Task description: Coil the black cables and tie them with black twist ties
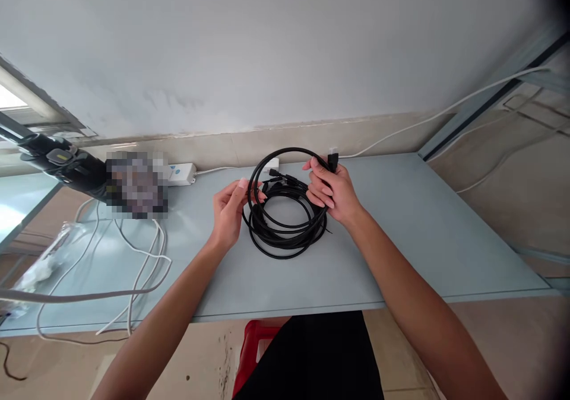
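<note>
A black cable (285, 237) is wound into a loose coil of several loops and rests on the grey-blue table (414, 222). My left hand (229, 213) pinches the coil's left side between thumb and fingers. My right hand (333, 192) grips the coil's right side, and a black plug end (332, 160) sticks up above its fingers. One loop arches upward between the two hands.
A white power strip (180, 174) lies at the table's back left, next to a blurred patch. White cables (142, 257) trail over the left of the table. A black device (62, 162) juts in from the left. A red stool (252, 343) shows below the table's front edge.
</note>
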`<state>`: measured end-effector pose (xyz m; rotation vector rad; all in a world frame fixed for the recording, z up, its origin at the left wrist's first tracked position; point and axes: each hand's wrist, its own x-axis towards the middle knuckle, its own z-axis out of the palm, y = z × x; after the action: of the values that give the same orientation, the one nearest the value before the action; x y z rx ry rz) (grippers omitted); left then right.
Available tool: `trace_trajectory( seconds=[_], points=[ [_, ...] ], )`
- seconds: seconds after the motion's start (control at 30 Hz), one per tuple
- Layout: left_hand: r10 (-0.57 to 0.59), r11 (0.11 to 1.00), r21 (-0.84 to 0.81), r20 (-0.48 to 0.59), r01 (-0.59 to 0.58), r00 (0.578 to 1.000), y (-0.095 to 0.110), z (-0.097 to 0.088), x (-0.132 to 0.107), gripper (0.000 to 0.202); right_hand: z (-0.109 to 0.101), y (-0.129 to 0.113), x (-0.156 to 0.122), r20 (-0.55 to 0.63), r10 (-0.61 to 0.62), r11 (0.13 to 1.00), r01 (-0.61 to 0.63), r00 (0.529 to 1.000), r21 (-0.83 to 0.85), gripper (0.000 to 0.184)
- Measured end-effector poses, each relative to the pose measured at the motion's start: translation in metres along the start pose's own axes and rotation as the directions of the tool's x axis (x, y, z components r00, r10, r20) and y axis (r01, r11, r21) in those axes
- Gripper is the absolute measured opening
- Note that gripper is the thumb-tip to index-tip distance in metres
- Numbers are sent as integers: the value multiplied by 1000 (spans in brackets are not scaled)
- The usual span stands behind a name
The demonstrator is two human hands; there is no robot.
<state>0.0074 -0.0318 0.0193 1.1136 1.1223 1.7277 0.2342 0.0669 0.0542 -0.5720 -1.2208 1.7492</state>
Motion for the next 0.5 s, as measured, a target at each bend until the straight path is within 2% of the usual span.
trace_trajectory(
  seconds=[0.27, 0.5],
  points=[
    [1, 1000, -1, 43, -1, 999, 2, 1, 0, 30, -5, 5, 4, -19, 7, 1000, -6, 1000, 23, 36],
    [43, 999, 18, 40, -43, 998, -1, 0, 2, 37, -9, 3, 6, -84, 33, 994, -24, 996, 103, 32]
  ],
)
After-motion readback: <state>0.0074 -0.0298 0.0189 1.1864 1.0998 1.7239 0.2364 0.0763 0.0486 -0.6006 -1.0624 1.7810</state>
